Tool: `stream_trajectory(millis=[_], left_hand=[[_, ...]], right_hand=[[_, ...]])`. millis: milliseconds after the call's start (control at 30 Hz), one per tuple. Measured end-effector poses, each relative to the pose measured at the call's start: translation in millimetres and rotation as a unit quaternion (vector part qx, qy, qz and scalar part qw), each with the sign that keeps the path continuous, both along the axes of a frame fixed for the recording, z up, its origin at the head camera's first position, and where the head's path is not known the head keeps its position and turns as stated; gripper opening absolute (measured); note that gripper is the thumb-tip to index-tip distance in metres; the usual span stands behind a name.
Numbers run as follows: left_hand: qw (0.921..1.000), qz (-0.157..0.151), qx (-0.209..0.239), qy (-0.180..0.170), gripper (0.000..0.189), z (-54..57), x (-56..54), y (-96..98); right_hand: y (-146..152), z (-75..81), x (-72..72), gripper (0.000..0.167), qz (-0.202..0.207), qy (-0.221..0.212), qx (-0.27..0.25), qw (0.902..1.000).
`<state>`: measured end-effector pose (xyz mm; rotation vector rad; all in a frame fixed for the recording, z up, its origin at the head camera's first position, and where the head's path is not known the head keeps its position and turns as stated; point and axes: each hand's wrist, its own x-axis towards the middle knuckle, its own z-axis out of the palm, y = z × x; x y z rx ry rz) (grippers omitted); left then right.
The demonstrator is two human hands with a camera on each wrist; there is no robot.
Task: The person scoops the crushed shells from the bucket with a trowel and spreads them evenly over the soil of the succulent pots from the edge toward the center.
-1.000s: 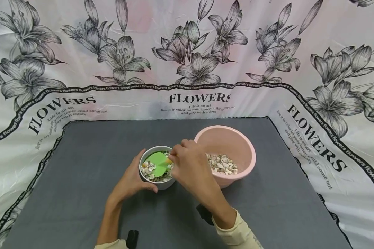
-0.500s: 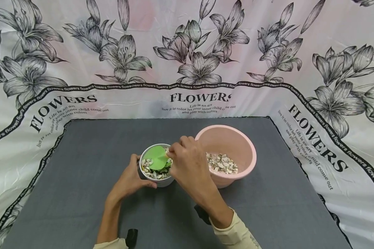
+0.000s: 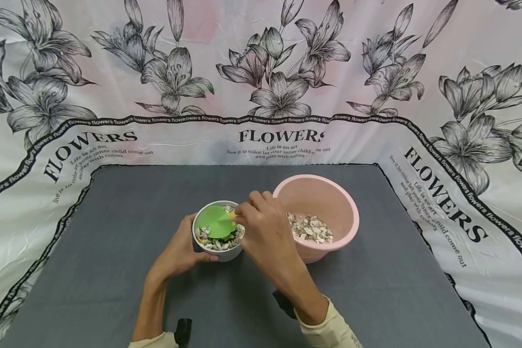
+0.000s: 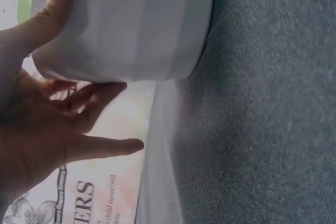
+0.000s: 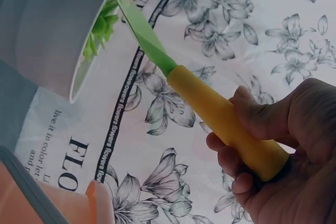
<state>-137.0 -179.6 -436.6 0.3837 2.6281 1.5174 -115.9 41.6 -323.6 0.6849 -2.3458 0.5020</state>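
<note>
"Watching that trowel [image 3: 216,222], I see its blade has slid towards the far left rim of the white pot [image 4: 131,24]; a second ago it sat nearer the middle."

"And the chips [image 3: 219,243] inside lie more along the near side now. The pink tub [image 3: 322,198] hasn't budged, just right of the pot."

"How's the trowel held?"

"The right grip [image 3: 263,222] has it, thumb and curled fingers wrapped round a thick, smooth yellow handle [image 5: 202,100]. The blade's thin and broad, bright green, with its end in the pot."

"And the left grip [image 3: 180,249]?"

"Cradling the pot: thumb on the near wall, other fingertips touching further round, one finger sticking out clear of it. That wall runs in upright facets, like soft pleats."

"Its base looks to be down on the surface [image 3: 396,270], against that coarse grey weave."

"What's in each, can you see?"

"In the pot, pale, irregular, shell-like bits, with pointed green leaves [image 5: 102,27] poking past the rim. In the tub, a loose heap [image 3: 311,229] of similar pieces, low down, smooth bare wall above."
</note>
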Motion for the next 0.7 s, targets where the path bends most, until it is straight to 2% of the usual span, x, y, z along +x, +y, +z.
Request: stream_trajectory(millis=[267,367,500,567,700], left_hand=[[0.9977,0.051,0.016,-0.041,0.099,6.9,1.9,2.9],[0.997,0.065,0.01,-0.04,0.109,6.1,1.8,3.4],[0.998,0.059,-0.006,-0.021,0.129,4.9,0.7,4.7],[0.9981,0.058,-0.013,-0.017,0.13,5.0,0.3,5.6],[0.9964,0.076,-0.031,-0.018,0.12,5.1,-0.6,7.5]], right_hand=[[3,0.1,1.7,0.004,0.011,0.011,-0.003,0.9999],[4,-0.2,2.0,0.004,0.015,0.009,-0.007,0.9998],[5,-0.9,2.3,0.004,0.021,0.01,-0.016,0.9996],[6,-1.4,2.6,0.004,0.023,0.01,-0.026,0.9993],[11,-1.6,3.2,0.007,0.029,0.012,-0.053,0.9981]])
